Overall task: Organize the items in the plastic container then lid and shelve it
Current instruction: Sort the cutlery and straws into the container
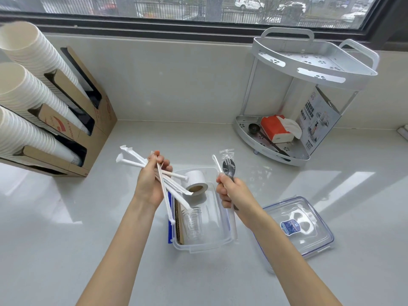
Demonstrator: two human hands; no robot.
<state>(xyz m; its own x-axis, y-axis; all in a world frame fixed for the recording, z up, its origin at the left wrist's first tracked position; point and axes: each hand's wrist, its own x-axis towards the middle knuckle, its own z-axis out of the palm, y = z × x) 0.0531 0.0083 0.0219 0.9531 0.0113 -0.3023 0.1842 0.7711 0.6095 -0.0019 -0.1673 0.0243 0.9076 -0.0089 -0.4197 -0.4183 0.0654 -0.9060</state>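
Observation:
A clear plastic container [223, 236] sits open on the white counter in front of me. Inside it lie a white tape roll [195, 181], stacked clear cups [194, 221] and a brown cardboard piece [179, 226]. Above its left side, my left hand [152, 184] grips a bundle of paper-wrapped straws [134, 159]. My right hand [229, 191] hovers over the container's right edge, closed around wrapped black plastic cutlery [227, 167] and one white wrapped straw. The container's clear lid [309, 226] with blue seal lies flat on the counter to the right.
A two-tier white corner shelf [313, 62] stands at the back right; its lower tier holds a tissue pack [276, 129], a black scoop and a printed box. Cardboard dispensers with stacked paper cups [33, 89] line the left side. A window runs along the back.

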